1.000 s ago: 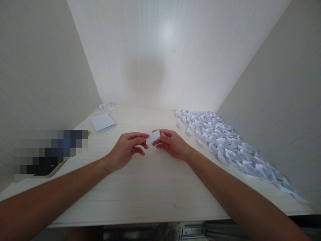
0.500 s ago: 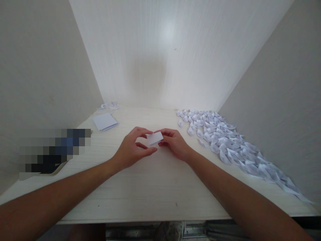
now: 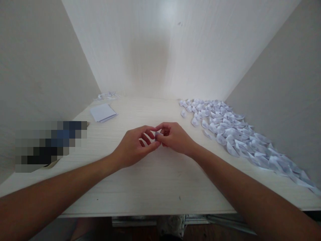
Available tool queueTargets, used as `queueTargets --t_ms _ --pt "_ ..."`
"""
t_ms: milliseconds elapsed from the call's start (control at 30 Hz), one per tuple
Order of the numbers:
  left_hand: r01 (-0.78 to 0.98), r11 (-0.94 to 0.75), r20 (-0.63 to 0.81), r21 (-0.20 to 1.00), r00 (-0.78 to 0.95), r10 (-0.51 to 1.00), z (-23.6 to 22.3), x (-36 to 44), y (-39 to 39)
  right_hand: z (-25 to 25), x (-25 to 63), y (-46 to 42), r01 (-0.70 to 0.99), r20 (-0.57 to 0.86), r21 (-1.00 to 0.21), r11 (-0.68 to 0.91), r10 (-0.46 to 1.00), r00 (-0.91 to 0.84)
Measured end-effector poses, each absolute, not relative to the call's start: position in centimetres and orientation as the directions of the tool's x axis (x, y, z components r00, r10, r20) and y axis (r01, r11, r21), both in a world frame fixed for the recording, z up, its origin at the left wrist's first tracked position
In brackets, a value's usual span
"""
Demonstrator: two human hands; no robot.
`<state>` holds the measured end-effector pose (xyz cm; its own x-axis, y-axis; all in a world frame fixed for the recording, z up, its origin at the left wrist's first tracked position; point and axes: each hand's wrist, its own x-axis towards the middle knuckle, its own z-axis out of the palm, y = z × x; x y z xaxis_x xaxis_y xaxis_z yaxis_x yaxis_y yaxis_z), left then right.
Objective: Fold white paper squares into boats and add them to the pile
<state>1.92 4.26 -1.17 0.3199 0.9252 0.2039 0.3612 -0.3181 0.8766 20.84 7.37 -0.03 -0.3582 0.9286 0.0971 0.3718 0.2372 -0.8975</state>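
Above the middle of the table, a small folded piece of white paper (image 3: 157,135) shows only in part between my fingertips. My right hand (image 3: 175,138) pinches it with thumb and fingers. My left hand (image 3: 136,144) is curved around the other side, index finger and thumb tips at the paper's edges and the other fingers bent beneath. Most of the paper is hidden by the right fingers, so its folds cannot be made out.
Many small folded paper boats (image 3: 225,129) lie in a heap along the right wall. At the back left are a stack of white paper sheets (image 3: 102,112) and some thin paper scraps (image 3: 107,96). A blurred-out dark object (image 3: 50,147) lies at the left edge of the white table (image 3: 140,197).
My hands have come closer together, and the right fingers now cover most of the paper, whose flat face showed before. The camera view has tilted slightly downward.
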Motion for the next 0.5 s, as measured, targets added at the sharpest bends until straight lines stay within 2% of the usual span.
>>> queueTargets --t_ms 133,233,300,400,500 --pt "0.315 -0.163 0.039 0.935 0.364 0.931 -0.5 2.2 3.6 1.4 21.5 7.1 0.435 -0.029 -0.879 0.194 0.890 -0.454" --pt "0.392 -0.060 -0.087 0.918 0.348 0.933 0.1 2.2 3.6 2.5 22.1 7.2 0.500 -0.182 -0.856 0.132 0.827 -0.531" --pt "0.459 0.009 -0.183 0.888 0.337 0.923 0.3 2.2 3.7 2.9 22.4 7.1 0.567 -0.234 -0.804 0.178 0.782 -0.577" --pt "0.564 -0.001 -0.222 0.826 0.328 0.918 0.6 2.3 3.8 2.5 22.9 6.6 0.655 -0.153 -0.665 0.359 0.793 -0.590" --pt "0.673 -0.160 -0.113 0.722 0.343 0.932 0.8 2.3 3.9 1.1 23.5 5.5 0.649 0.088 -0.520 0.555 0.791 -0.606"
